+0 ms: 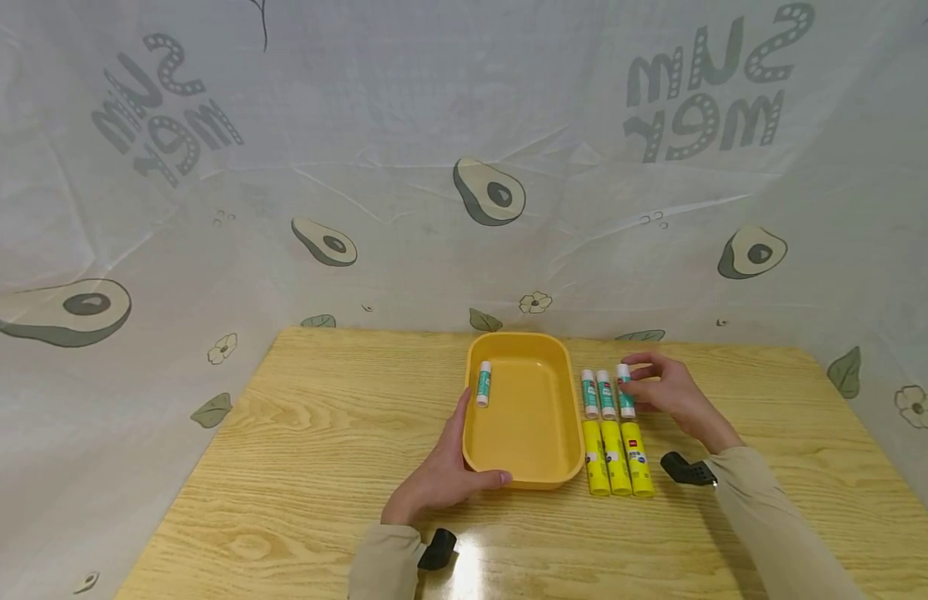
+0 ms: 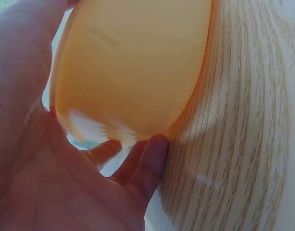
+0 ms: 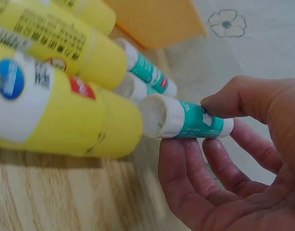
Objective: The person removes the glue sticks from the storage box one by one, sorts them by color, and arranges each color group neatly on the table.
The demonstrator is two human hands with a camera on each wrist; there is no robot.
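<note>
My left hand (image 1: 436, 479) grips the near left corner of a yellow-orange plastic tray (image 1: 525, 429), thumb along the front rim and fingers at the left wall. In the left wrist view the fingertips press against the tray's side (image 2: 133, 72). One white-and-green glue stick (image 1: 484, 383) lies inside the tray, by its left wall. Right of the tray, my right hand (image 1: 669, 390) pinches another white-and-green glue stick (image 3: 200, 118) between thumb and fingers. Two similar glue sticks (image 1: 589, 394) lie side by side just left of it.
Three larger yellow glue sticks (image 1: 617, 458) lie in a row in front of the small ones, close to the tray's right wall. Everything rests on a wood-grain table (image 1: 321, 450). A pale printed cloth (image 1: 403, 183) hangs behind and at both sides.
</note>
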